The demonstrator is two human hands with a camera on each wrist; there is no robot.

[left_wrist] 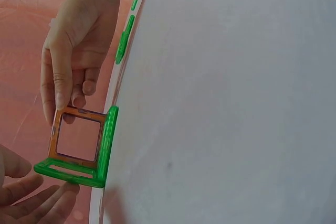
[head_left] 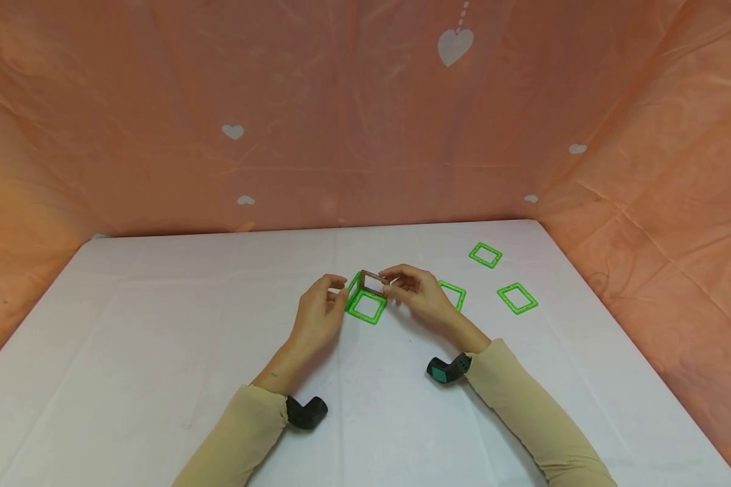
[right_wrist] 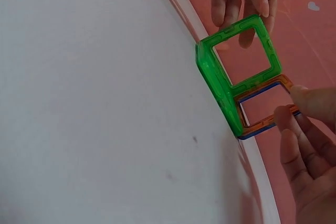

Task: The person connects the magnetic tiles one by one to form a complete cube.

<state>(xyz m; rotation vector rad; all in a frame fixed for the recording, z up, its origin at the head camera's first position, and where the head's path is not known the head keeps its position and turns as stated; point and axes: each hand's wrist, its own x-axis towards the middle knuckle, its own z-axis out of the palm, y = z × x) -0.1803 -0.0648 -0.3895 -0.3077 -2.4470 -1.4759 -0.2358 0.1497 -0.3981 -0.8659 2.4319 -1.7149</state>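
A green square frame tile (head_left: 367, 320) lies flat on the table, and a second green tile (right_wrist: 270, 51) stands upright along its left edge. Meeting both at the corner is an orange-brown square tile (left_wrist: 77, 160), also upright, with a blue edge showing beside it in the right wrist view. The right hand (head_left: 423, 297) pinches this orange tile's outer edge between thumb and fingers. With relaxed fingers, the left hand (head_left: 318, 314) touches the outer face of the upright green tile; its thumb tip is close by the corner.
Just right of the right hand lies another green tile (head_left: 461, 294), partly hidden by it. Two more, a far green tile (head_left: 495, 262) and a nearer green tile (head_left: 531, 306), lie toward the table's right side. Orange cloth (head_left: 353, 135) hangs behind the white table (head_left: 158, 325).
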